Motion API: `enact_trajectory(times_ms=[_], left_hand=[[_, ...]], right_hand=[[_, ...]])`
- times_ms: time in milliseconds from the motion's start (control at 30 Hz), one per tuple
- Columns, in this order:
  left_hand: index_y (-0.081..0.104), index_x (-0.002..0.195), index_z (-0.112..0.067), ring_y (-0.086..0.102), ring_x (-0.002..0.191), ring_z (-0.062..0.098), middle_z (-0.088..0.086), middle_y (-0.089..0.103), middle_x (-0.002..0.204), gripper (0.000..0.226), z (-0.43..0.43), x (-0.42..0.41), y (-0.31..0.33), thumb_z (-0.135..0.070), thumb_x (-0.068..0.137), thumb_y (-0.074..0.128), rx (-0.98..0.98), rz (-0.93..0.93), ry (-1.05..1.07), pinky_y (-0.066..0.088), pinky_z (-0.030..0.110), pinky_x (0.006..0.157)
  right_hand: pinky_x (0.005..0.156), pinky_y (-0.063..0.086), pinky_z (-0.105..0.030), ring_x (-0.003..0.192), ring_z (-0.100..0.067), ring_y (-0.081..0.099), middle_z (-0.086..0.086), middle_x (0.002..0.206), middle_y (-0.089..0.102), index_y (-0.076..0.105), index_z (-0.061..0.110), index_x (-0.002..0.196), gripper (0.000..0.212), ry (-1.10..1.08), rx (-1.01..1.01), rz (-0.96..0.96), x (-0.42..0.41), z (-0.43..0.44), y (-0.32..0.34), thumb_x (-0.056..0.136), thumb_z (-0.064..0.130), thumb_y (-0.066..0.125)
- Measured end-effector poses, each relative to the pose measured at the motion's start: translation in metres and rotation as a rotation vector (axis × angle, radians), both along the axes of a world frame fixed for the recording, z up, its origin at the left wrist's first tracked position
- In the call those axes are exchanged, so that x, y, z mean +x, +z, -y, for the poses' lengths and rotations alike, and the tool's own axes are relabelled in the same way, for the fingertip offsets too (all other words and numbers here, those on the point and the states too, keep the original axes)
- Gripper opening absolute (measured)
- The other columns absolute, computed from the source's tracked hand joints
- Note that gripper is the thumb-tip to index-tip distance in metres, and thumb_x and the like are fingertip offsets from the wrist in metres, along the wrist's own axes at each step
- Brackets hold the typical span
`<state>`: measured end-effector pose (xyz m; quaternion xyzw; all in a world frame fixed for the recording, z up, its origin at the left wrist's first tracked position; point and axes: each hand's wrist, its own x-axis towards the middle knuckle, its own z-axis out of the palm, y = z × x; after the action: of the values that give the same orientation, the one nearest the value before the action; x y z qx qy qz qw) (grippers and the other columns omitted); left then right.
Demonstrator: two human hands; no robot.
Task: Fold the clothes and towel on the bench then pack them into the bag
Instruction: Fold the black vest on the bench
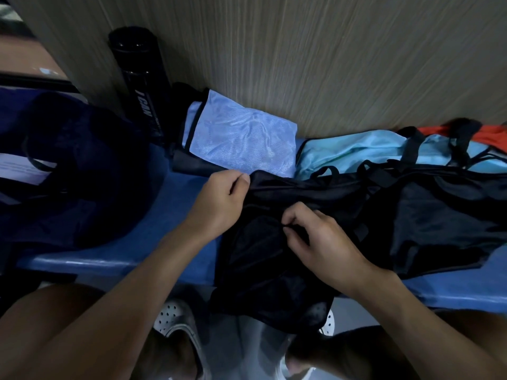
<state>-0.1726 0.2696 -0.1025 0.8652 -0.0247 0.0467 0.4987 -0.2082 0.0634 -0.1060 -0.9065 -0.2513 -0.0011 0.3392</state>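
Bag (411, 215), black, soft, loop handles on top. Sprawled across right half of table (178, 212); near end draped over front edge toward floor. Draped part mesh-like, too dark to tell whether pocket or separate garment.

Left grip (222, 198): bare forearm reaching in from lower left, knuckles up, fingers curled, thumb and forefinger clamped on far left corner of bag fabric.

Right grip (315, 237): bare forearm from lower right, fingers curled, thumb and fingertips pinching a small black tab or fold on bag's upper face; zip pull or not, cannot tell.

Bag fabric between the two grips; bulk extending rightward past right grip, draped end below both.

Surroundings, largest first:
- Wood-grain wall panel (329, 50) directly behind table.
- Table blue, smooth.
- Navy fabric heap (82, 165) at left end.
- Aqua cloth (356, 152) behind bag, against wall.
- Light blue folded cloth (241, 135), black trim, just beyond left grip.
- Black bottle (142, 83), white lettering, against wall between navy heap and light blue cloth.
- Orange cloth (488, 135) at far right, against wall.
- White perforated clogs (172, 316) on floor below front edge.
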Motion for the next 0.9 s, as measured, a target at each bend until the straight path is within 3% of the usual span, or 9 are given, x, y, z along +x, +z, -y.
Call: enact_trajectory(times_ms=[67,167,267,400,500,567,633,800,900], left_hand=[[0.030,0.061,-0.017,0.028,0.049,0.005,-0.012,0.029,0.054,0.047,0.003,-0.001,0.003,-0.020,0.105,0.044,-0.055,-0.035,0.020,0.024,0.021,0.048],[0.033,0.063,-0.016,0.030,0.052,0.006,-0.006,0.032,0.059,0.045,0.008,-0.004,0.008,-0.030,0.106,0.041,-0.093,-0.073,0.019,0.029,0.025,0.053],[0.038,0.061,-0.018,0.035,0.049,0.002,-0.013,0.036,0.055,0.045,0.009,-0.005,0.007,-0.036,0.100,0.053,-0.084,-0.084,0.000,0.030,0.019,0.050],[0.041,0.063,-0.012,0.033,0.052,0.001,-0.011,0.036,0.057,0.042,0.005,-0.005,0.005,-0.025,0.101,0.054,-0.121,-0.024,-0.034,0.029,0.020,0.051],[0.048,0.065,-0.010,0.038,0.053,0.000,-0.014,0.043,0.056,0.038,0.003,-0.006,0.009,-0.020,0.101,0.054,-0.135,-0.031,-0.061,0.033,0.017,0.053],[0.065,0.085,-0.010,0.058,0.067,0.001,-0.008,0.066,0.071,0.016,0.004,-0.006,0.009,-0.011,0.099,0.056,-0.225,-0.056,-0.105,0.046,0.017,0.066],[0.069,0.095,-0.015,0.064,0.077,0.004,-0.005,0.073,0.082,0.016,0.003,-0.007,0.012,-0.006,0.098,0.056,-0.300,-0.076,-0.119,0.049,0.017,0.073],[0.055,0.072,-0.004,0.044,0.064,0.005,-0.002,0.048,0.066,0.033,0.005,-0.010,0.018,-0.019,0.102,0.052,-0.353,-0.095,-0.136,0.037,0.020,0.061],[0.068,0.080,-0.015,0.059,0.066,0.001,-0.008,0.068,0.070,0.016,0.003,-0.012,0.019,-0.018,0.095,0.064,-0.341,-0.095,-0.164,0.046,0.018,0.065]], right_hand=[[0.082,0.049,-0.028,0.087,-0.012,0.062,0.011,0.088,0.063,0.053,0.035,0.109,0.029,-0.034,0.070,-0.026,0.000,-0.002,-0.001,0.087,0.018,0.063],[0.084,0.042,-0.008,0.091,0.003,0.062,0.020,0.090,0.063,0.068,0.020,0.110,0.028,-0.071,0.195,0.006,0.004,-0.005,0.000,0.084,0.011,0.068],[0.082,0.045,-0.014,0.086,-0.002,0.063,0.009,0.089,0.067,0.069,0.011,0.094,0.012,-0.058,0.264,0.011,0.009,-0.008,0.004,0.084,0.005,0.072],[0.068,0.047,-0.026,0.068,-0.016,0.058,0.007,0.076,0.061,0.060,0.013,0.083,0.015,-0.138,0.342,0.006,0.014,-0.013,0.008,0.084,0.011,0.075],[0.074,0.045,-0.016,0.076,-0.007,0.059,0.006,0.080,0.063,0.063,0.012,0.088,0.010,-0.183,0.396,0.072,0.020,-0.016,0.010,0.085,0.009,0.073],[0.080,0.041,-0.011,0.082,0.000,0.058,0.005,0.084,0.063,0.068,0.010,0.094,0.009,-0.194,0.387,0.149,0.025,-0.018,0.012,0.086,0.009,0.070],[0.080,0.040,-0.011,0.083,0.003,0.056,0.006,0.084,0.063,0.070,0.009,0.091,0.005,-0.198,0.358,0.209,0.030,-0.019,0.014,0.086,0.008,0.070],[0.081,0.044,-0.027,0.080,-0.003,0.058,0.008,0.082,0.064,0.068,0.013,0.086,0.002,-0.210,0.314,0.245,0.038,-0.026,0.016,0.085,0.011,0.069],[0.083,0.042,-0.022,0.080,-0.005,0.059,0.008,0.082,0.064,0.068,0.012,0.086,0.003,-0.207,0.288,0.263,0.039,-0.029,0.016,0.083,0.013,0.070]])
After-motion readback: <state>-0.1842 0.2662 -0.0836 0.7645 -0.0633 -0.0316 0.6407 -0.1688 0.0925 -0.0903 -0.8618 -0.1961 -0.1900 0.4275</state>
